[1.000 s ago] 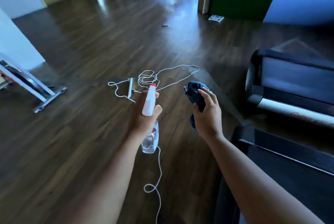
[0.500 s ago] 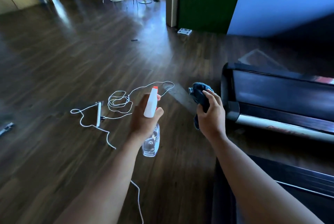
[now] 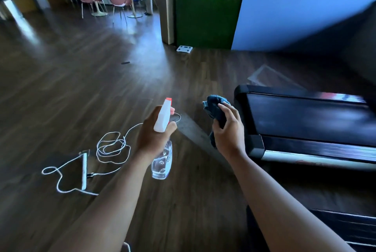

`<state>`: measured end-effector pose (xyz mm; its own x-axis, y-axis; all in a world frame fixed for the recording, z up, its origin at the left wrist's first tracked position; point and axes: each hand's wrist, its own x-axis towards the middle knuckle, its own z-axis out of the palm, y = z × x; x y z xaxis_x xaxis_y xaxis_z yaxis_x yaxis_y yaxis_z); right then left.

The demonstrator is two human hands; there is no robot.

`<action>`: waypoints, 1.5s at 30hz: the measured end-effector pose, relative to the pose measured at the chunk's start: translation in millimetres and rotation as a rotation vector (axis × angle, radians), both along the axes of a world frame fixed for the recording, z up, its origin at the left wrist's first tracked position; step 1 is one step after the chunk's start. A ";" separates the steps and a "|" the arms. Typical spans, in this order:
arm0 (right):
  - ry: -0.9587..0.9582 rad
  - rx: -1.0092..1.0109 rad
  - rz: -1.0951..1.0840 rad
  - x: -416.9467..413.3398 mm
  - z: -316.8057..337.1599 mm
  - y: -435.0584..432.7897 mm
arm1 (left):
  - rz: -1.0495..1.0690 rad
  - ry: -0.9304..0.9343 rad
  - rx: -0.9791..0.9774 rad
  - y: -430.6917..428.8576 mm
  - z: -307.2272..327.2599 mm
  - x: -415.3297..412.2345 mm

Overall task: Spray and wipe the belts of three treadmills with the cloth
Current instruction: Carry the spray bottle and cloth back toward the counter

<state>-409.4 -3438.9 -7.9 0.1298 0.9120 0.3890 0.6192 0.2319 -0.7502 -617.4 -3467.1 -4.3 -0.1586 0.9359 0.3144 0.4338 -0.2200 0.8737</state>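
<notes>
The left hand (image 3: 151, 137) was closed round the neck of the spray bottle (image 3: 162, 162), fingers wrapped to the front with one fingertip showing by the trigger and the thumb curled at the near side. The bottle hung roughly upright in that grip over the wooden floor (image 3: 81, 89), its clear body below the hand and its white head with the red tip above. The nozzle pointed forward, away from the person and a little to the right, not at the belt. The right hand (image 3: 227, 131) gripped the dark blue cloth (image 3: 215, 107), which was bunched up (most of it stuck out past the fingertips, and a tail hung down under the palm). The fingers were curled over it, and the hand was held in the air just left of the end of a treadmill (image 3: 250, 142). That machine's long black belt (image 3: 305, 117) ran away to the right, with a pale rail along its near edge. The corner of a second treadmill (image 3: 345, 229) showed at the lower right, under the right forearm. A white cable (image 3: 110, 148) lay in loops on the floor to the left of the bottle, beside a narrow white bar (image 3: 84, 172).
</notes>
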 end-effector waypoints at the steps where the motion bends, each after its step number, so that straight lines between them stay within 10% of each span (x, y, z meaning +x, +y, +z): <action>1: -0.002 0.002 -0.015 -5.1 1.2 15.4 | -0.017 0.004 -0.001 18.4 1.0 -6.2; 45: -0.036 0.003 -0.181 81.2 15.7 730.2 | -0.273 -0.045 0.063 791.8 17.0 76.6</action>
